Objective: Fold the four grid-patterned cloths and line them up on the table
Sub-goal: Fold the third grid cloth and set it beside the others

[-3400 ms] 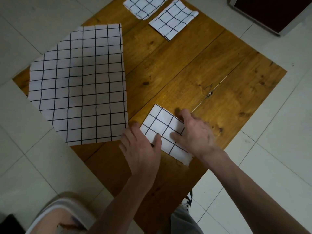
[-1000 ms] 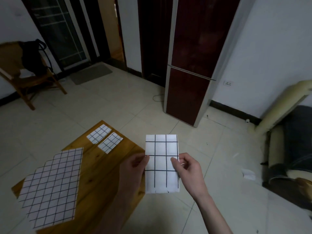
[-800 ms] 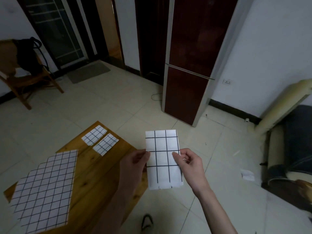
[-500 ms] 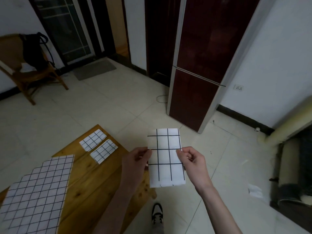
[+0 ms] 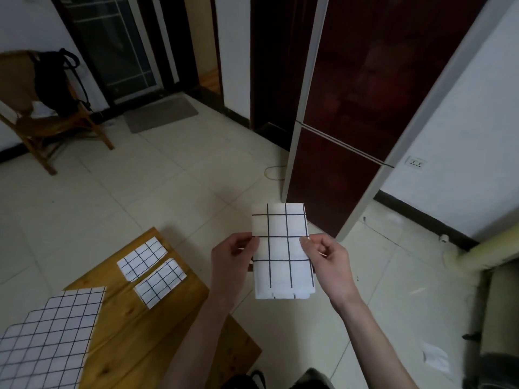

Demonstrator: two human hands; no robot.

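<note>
Both hands hold 1 folded cloth (image 5: pixel 282 249) upright in the air, above the floor (image 5: pixel 140 186) and to the right of the table (image 5: pixel 157 318). The left hand (image 5: pixel 231 261) pinches the cloth's left edge between thumb and curled fingers, about halfway up. The right hand (image 5: pixel 327 261) pinches the right edge at the same height in the same way. The cloth hangs as a tall narrow rectangle, white with black grid lines, its layered ends showing along the bottom edge.

On the far part of the table lie 2 more folded cloths side by side, close together but apart: the farther folded cloth (image 5: pixel 141 258) and the nearer folded cloth (image 5: pixel 160 282), both small rectangles set at the same slant. At the near left of the table lies the unfolded cloth (image 5: pixel 47 341), spread flat, its left part running out of the frame.

Beyond the table, at the far left of the room, stands a wooden chair (image 5: pixel 53 127) with a black bag (image 5: pixel 56 82) resting on its seat and back. A grey mat (image 5: pixel 161 113) lies on the floor before a glass door (image 5: pixel 118 43). A tall dark red fridge (image 5: pixel 345 113) stands to the right of the held cloth and farther off, with a wall socket (image 5: pixel 415 163) on the white wall beside it. A shoe (image 5: pixel 259 377) shows at the near edge, between the forearms.
</note>
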